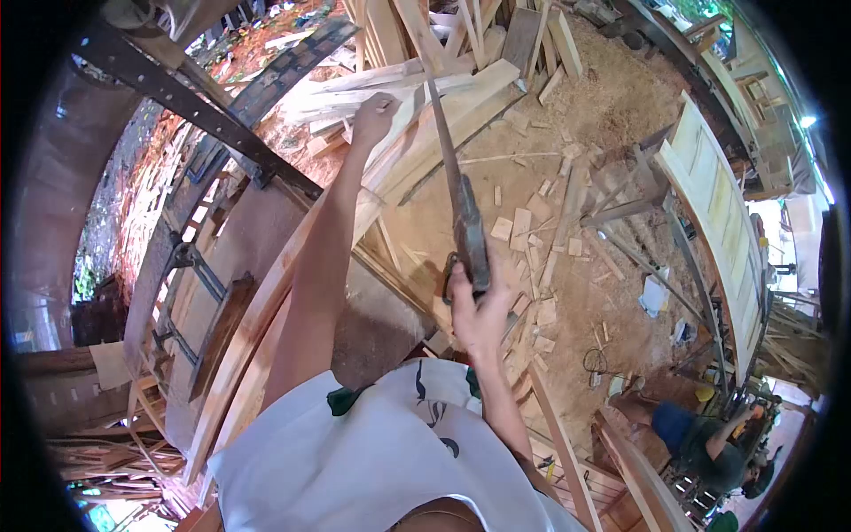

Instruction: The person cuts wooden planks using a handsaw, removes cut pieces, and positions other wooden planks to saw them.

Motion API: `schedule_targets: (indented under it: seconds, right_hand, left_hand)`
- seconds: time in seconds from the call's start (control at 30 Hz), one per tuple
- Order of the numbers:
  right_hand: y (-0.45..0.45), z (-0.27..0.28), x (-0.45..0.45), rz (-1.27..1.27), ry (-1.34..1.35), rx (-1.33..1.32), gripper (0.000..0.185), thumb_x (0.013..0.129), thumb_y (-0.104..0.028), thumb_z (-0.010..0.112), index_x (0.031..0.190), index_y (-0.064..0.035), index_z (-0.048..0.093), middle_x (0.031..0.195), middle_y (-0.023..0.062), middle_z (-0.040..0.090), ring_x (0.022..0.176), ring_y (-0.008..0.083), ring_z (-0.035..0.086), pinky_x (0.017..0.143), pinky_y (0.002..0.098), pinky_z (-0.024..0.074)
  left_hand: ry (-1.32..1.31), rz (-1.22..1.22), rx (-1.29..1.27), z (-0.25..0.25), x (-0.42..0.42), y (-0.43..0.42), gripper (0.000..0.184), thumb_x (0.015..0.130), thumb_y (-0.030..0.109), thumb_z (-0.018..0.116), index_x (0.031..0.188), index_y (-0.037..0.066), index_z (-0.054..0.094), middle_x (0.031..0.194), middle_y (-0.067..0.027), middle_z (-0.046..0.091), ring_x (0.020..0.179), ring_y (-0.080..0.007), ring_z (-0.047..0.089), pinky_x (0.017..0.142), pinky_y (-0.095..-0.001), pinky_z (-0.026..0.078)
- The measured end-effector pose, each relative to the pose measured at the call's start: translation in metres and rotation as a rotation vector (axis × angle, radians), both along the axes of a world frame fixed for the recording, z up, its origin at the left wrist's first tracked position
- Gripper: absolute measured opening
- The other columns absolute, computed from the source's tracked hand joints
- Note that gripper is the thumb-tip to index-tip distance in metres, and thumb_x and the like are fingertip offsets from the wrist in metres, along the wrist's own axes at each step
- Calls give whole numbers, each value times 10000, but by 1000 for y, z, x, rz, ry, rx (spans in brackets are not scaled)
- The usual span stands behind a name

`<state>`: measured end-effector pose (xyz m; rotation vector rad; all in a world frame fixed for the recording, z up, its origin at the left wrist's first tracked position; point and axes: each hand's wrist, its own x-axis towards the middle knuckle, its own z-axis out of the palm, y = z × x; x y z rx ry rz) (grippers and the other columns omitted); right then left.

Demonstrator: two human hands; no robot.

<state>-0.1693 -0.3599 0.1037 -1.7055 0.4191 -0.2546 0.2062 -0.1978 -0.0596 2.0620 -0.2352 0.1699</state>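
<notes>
My right hand (481, 319) is wrapped round the dark handle of a handsaw (448, 151). The saw's long, narrowing blade points away from me, seen nearly edge-on, and its tip reaches the pale wooden beams (443, 124). Ahead and to the left, my left hand (377, 120) is closed, its fingers curled, over or against the light boards (346, 102) beside those beams. Whether anything is inside that hand is hidden. A long wooden beam (257, 332) runs beneath my left forearm.
Offcuts (523, 222) and sawdust cover the floor to the right. Upright boards (390, 35) lean at the far side. A panelled wooden door (714, 213) lies on supports at right. Another person (709, 443) is low at the bottom right. A perforated metal bar (195, 111) crosses the left.
</notes>
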Motion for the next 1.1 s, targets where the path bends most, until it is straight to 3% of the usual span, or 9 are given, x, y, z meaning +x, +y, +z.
schedule_targets:
  seconds: [0.13,0.37,0.57,0.6,0.63,0.77,0.8,0.87,1.1]
  right_hand:
    - [13,-2,6,17,-8,-172,583,920,-73,655,1463,34,475,804,135,614,689,173,555,662,312,494]
    - [32,-9,-3,55,-165,-338,633,908,-58,634,1496,40,422,782,180,625,663,281,619,642,355,505]
    - [44,-3,-7,4,-36,-208,658,908,-19,592,1530,12,381,769,147,615,611,196,590,591,334,499]
    - [45,0,-10,0,42,-118,602,949,-33,574,1519,26,386,918,142,660,766,191,620,725,329,513]
    - [46,4,-11,-4,124,-29,549,990,-46,556,1507,41,392,1066,138,705,920,186,649,859,323,526]
    - [50,14,-7,-23,79,-92,566,977,-25,543,1516,47,386,1206,181,665,1013,216,647,916,329,509]
    - [49,10,-8,-16,42,-194,618,945,-13,559,1533,20,373,986,139,634,816,178,606,747,316,496]
    - [52,4,-11,-7,8,-289,673,913,-1,575,1550,-6,360,767,96,603,619,140,565,579,303,484]
    - [63,0,-11,-15,-24,-322,700,898,-8,601,1556,-11,363,761,106,620,624,151,595,593,309,499]
  left_hand:
    - [142,142,244,41,0,-45,424,932,491,623,1070,109,744,1116,-206,733,1069,-403,689,917,-476,546]
    - [134,164,203,39,7,-45,325,933,390,643,1069,114,748,1142,-220,724,1078,-420,680,927,-472,535]
    - [228,193,151,33,29,-56,337,925,396,646,1042,101,759,1067,-212,742,1024,-402,700,884,-453,539]
    - [365,136,171,31,36,-52,460,891,543,647,1179,196,740,1239,-160,713,1168,-384,659,970,-481,533]
    - [373,141,167,32,35,-50,460,891,543,647,1179,196,740,1239,-160,713,1168,-384,659,970,-481,533]
    - [346,166,218,31,35,-51,477,879,561,658,1180,202,746,1214,-167,721,1158,-373,667,963,-480,539]
    - [339,163,207,29,35,-50,478,875,564,663,1173,200,749,1212,-168,723,1157,-369,669,961,-482,541]
    - [353,178,208,38,31,-49,472,873,560,668,1165,199,751,1210,-167,724,1157,-365,671,964,-480,542]
    - [261,238,173,35,29,-48,389,873,494,678,1141,222,751,1211,-126,728,1156,-356,673,993,-480,542]
